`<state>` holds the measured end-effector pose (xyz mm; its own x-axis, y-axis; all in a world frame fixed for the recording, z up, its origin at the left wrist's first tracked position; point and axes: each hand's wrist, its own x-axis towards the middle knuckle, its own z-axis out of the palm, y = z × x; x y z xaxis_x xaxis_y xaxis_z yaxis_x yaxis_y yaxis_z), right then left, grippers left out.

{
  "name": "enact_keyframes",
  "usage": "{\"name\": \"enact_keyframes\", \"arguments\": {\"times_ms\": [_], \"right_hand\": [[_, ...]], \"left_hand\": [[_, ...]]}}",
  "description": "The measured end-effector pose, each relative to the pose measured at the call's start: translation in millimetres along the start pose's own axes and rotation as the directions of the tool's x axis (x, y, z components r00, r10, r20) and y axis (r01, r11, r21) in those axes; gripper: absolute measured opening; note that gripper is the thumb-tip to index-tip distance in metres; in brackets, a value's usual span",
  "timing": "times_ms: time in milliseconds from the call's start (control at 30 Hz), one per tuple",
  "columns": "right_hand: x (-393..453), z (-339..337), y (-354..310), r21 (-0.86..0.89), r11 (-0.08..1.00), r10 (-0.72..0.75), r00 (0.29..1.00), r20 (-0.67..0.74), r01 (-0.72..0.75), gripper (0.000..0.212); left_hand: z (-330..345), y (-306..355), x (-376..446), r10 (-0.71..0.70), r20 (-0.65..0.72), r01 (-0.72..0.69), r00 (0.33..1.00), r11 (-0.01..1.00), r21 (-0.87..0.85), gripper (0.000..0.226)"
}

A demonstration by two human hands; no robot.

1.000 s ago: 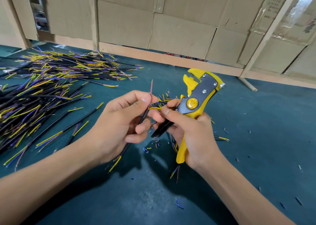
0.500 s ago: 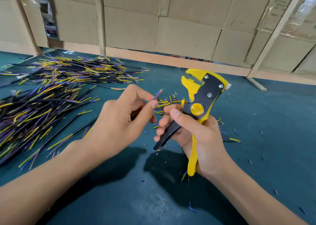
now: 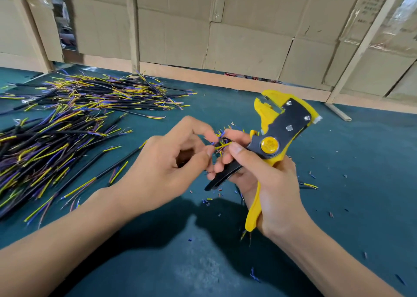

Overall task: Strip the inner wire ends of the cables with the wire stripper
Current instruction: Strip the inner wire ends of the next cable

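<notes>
1. Yellow-and-black plastic wire stripper (image 3: 276,138), the landmark for this legend: held upright in the right hand (image 3: 268,183), whose fingers are wrapped round the yellow handle and the black handle; the toothed yellow jaws at its top stand apart with no wire between them.
2. Left hand (image 3: 167,165), just left of the stripper: thumb and forefinger are pinched on the thin blue and yellow inner wires (image 3: 220,142) of one cable. A second ago the same hand held a wire tip upright beside the stripper; the tips have since come down to the right hand's forefinger, close under the stripper's head.
3. Cable body: hidden inside the left palm, so its length cannot be told.
4. Meaning of the change, as a judgement: one strip appears finished and the next inner end is being sorted out for the jaws; feeding it in squarely is the next need.
5. Black-sheathed cables with yellow and purple ends (image 3: 52,152): a heap well left of the stripper; a second heap (image 3: 108,93) lies beyond it, toward the cardboard wall (image 3: 248,37).
6. Small insulation offcuts (image 3: 208,200): scattered on the dark green mat (image 3: 361,206) below and right of the stripper.
</notes>
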<state>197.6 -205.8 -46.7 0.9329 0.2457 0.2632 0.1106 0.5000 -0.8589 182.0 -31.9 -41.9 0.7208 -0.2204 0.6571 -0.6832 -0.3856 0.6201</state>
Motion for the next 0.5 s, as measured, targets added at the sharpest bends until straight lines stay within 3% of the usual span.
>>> {"name": "enact_keyframes", "arguments": {"times_ms": [367,500], "right_hand": [[1.8,-1.7,-5.6,-0.077,0.997,0.025,1.000,-0.015,-0.026,0.011],[2.3,-1.3,-2.1,-0.134,0.991,0.023,0.998,-0.054,-0.030,0.008]], "left_hand": [[1.5,-6.3,-0.2,-0.006,-0.091,0.024,0.996,0.981,0.192,0.012],[2.1,-5.7,-0.4,-0.003,-0.054,0.014,0.999,0.979,0.204,0.011]]}}
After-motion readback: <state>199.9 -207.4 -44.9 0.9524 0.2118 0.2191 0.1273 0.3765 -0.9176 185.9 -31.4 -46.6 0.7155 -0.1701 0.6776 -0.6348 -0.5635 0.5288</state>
